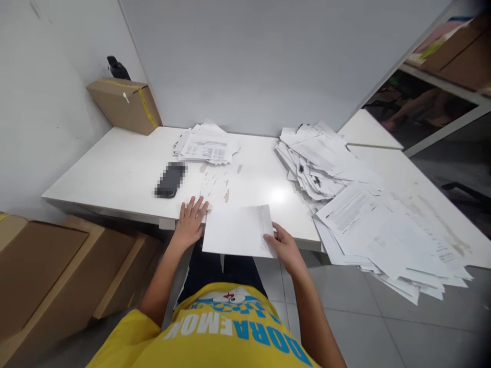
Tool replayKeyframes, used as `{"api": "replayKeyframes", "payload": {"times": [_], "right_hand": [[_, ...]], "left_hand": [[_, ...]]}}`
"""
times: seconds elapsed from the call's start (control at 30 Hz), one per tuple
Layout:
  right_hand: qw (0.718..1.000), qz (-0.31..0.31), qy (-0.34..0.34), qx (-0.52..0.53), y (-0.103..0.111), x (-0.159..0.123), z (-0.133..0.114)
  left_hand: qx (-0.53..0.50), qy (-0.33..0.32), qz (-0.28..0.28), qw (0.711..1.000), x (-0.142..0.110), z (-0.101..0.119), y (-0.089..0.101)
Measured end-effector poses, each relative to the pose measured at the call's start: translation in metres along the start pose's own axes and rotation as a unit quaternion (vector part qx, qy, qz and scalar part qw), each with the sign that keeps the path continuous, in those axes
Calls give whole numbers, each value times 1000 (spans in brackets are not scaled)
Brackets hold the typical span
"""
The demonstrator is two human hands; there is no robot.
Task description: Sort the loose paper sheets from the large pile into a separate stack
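Currently, the right hand [287, 245] pinches a white paper sheet [232, 230]; the left hand [189, 224] spreads open at the table's edge [138, 200].

Across the yellow T-shirt [215, 352] at the bottom of the frame, upside down, stands "DORAEMON", part in blue letters, part in white. Print on the paper stack [207, 145] at upper centre and the printed sheet [347, 209] right of centre is too small to read.
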State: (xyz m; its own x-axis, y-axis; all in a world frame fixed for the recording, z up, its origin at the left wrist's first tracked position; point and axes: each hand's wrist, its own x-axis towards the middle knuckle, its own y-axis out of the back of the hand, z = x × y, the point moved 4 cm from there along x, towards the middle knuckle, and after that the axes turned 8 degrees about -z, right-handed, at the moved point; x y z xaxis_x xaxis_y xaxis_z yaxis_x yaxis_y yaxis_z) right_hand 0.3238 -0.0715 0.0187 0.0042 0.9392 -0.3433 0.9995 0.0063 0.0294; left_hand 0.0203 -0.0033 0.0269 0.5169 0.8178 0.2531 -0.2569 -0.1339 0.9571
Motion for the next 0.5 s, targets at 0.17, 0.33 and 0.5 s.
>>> {"api": "replayKeyframes", "payload": {"times": [0.17, 0.33, 0.5], "right_hand": [[999, -33, 3, 26, -8, 1, -6], [999, -37, -9, 32, -9, -2, -6], [999, -32, -17, 35, -7, -3, -1]], "left_hand": [[77, 4, 83, 994, 3, -4, -14], [92, 6, 136, 986, 2, -4, -23], [45, 17, 155, 987, 3, -2, -23]]}}
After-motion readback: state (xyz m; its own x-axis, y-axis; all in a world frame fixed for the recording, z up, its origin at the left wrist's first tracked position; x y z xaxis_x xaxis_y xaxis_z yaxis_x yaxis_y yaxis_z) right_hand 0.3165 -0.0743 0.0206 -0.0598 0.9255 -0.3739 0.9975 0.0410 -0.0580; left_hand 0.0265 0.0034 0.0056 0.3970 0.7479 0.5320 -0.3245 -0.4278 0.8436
